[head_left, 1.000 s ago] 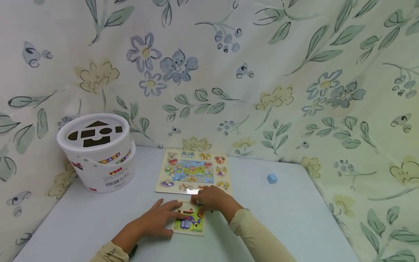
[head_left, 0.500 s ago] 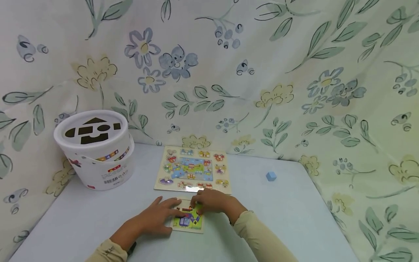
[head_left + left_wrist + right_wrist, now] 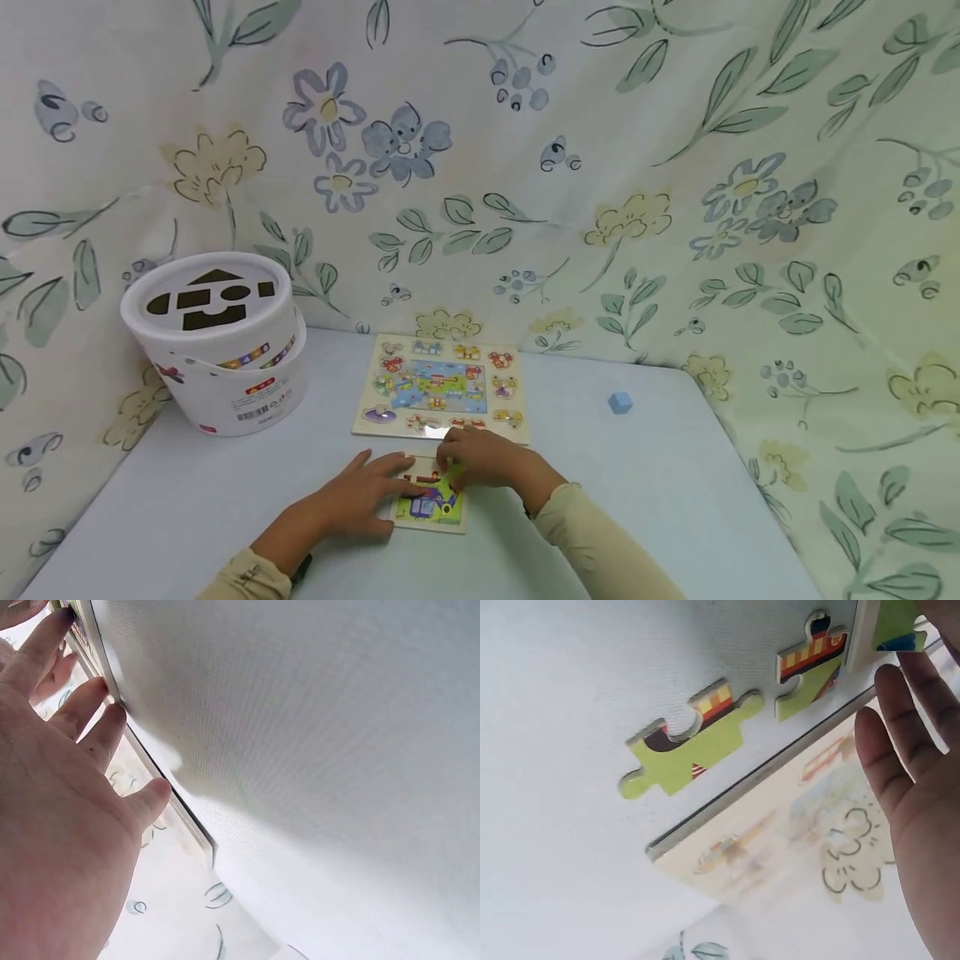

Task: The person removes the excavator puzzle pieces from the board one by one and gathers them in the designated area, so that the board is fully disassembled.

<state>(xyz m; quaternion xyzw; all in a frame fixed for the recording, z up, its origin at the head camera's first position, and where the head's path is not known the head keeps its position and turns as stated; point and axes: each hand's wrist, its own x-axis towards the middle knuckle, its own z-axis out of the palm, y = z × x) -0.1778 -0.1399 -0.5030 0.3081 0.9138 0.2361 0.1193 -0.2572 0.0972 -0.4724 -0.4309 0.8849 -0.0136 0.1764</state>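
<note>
A small jigsaw puzzle [image 3: 424, 507] with a purple vehicle on green lies in its pale tray in the head view. My left hand [image 3: 358, 500] rests along its left side, fingers spread and fairly straight, the index fingertip on the picture. At the upper right corner, my right hand [image 3: 480, 458] pinches a green puzzle piece [image 3: 897, 622] with a blue patch, seen in the right wrist view close over the tray; the fingers partly cover it. Two loose pieces lie beside the tray in that view: one green and striped piece [image 3: 712, 744] and a smaller one [image 3: 819, 667].
Just behind the small puzzle is a larger wooden peg puzzle board [image 3: 366, 423] with pictures round its border. To the left stands a white bucket [image 3: 225, 375] with shape holes in its lid. A blue cube [image 3: 620, 403] sits to the right. A floral curtain hangs behind the table.
The head view has shifted slightly. My right fingers have edged in over the puzzle's upper right corner, covering the blue patch seen earlier. My left hand keeps its place.
</note>
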